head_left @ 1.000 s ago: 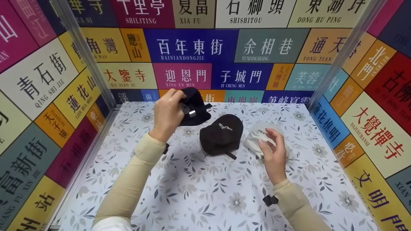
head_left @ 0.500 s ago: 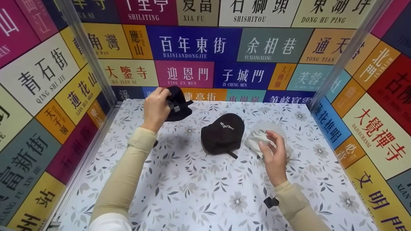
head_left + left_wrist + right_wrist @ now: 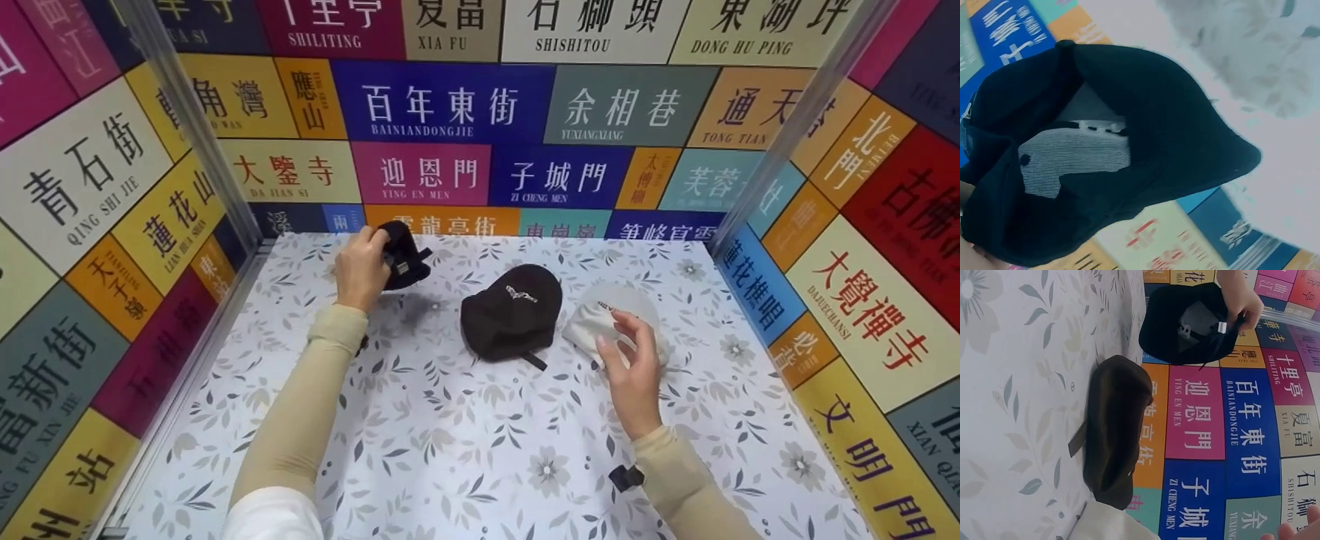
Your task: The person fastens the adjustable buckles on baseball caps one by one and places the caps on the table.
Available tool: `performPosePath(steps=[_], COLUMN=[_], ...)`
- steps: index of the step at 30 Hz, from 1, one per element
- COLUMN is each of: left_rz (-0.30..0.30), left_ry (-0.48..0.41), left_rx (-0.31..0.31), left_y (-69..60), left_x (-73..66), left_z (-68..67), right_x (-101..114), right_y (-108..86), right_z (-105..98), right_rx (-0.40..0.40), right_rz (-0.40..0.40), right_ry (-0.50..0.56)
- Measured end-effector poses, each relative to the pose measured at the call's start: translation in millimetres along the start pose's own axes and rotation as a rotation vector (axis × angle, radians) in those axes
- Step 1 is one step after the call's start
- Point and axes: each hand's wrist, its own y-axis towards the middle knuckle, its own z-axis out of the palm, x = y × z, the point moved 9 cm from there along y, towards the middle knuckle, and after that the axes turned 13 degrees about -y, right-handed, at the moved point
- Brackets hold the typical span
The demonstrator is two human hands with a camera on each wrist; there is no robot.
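Note:
My left hand [image 3: 362, 268] grips a black baseball cap [image 3: 407, 262] by its rear edge, above the back left of the table. In the left wrist view the cap's hollow inside faces the camera, its brim [image 3: 1202, 135] pointing right. A dark brown cap [image 3: 514, 319] with a light emblem lies mid-table, its strap sticking out toward the front. Beside it on the right lies a white cap [image 3: 583, 335]. Over that white cap hovers my right hand [image 3: 636, 375], fingers loosely bent and holding nothing; whether it touches the cap is unclear.
The table [image 3: 450, 450] has a white cover with grey leaves and flowers. Panels with colourful place-name signs [image 3: 442, 101] wall it in at the back and both sides. Metal posts [image 3: 202, 142] stand at the back corners.
My left hand has carried the black cap to the left, away from the brown cap, and lately a little lower. My right hand stays almost still by the white cap.

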Motion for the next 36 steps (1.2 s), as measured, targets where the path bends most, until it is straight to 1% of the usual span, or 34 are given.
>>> performPosePath(steps=[3, 6, 10, 15, 17, 19, 22, 26, 28, 32, 34, 36], left_rz=[-0.006, 0.009, 0.02, -0.039, -0.045, -0.024, 0.049, 0.149, 0.181, 0.206, 0.205, 0.201], left_ry=[-0.011, -0.024, -0.049, -0.073, -0.087, -0.099, -0.105, -0.09, -0.08, -0.063, -0.052, -0.035], left_rx=[0.01, 0.029, 0.093, 0.168, 0.202, 0.242, 0.295, 0.358, 0.397, 0.489, 0.523, 0.547], left_y=[-11.5, -20.5, -35.8, -66.0, -77.6, -88.3, -102.3, -121.0, -131.0, -149.5, -156.0, -159.4], left_x=[6.1, 6.2, 6.0, 15.0, 16.2, 14.3, 7.3, -2.5, -5.7, -7.3, -6.5, -5.4], left_z=[14.1, 26.6, 40.5, 52.7, 57.0, 61.5, 68.4, 78.8, 84.2, 94.2, 97.0, 98.5], right_x=[-1.2, -3.0, -5.1, -8.0, -10.2, -12.5, -15.9, -20.4, -23.1, -26.3, -27.1, -27.7], right_y=[-4.1, -7.9, -11.8, -17.8, -20.2, -21.9, -23.4, -26.2, -29.0, -33.9, -35.2, -35.4], right_z=[5.2, 10.6, 17.8, 24.8, 27.2, 28.8, 31.9, 34.8, 36.4, 39.8, 41.2, 41.6], right_rx=[0.026, 0.048, 0.061, 0.069, 0.073, 0.073, 0.08, 0.099, 0.11, 0.12, 0.121, 0.114], right_rz=[0.006, 0.01, 0.024, 0.052, 0.065, 0.075, 0.086, 0.104, 0.119, 0.134, 0.134, 0.131], right_ry=[0.008, 0.027, 0.033, 0.023, 0.011, 0.011, 0.018, 0.03, 0.025, 0.013, 0.011, 0.01])
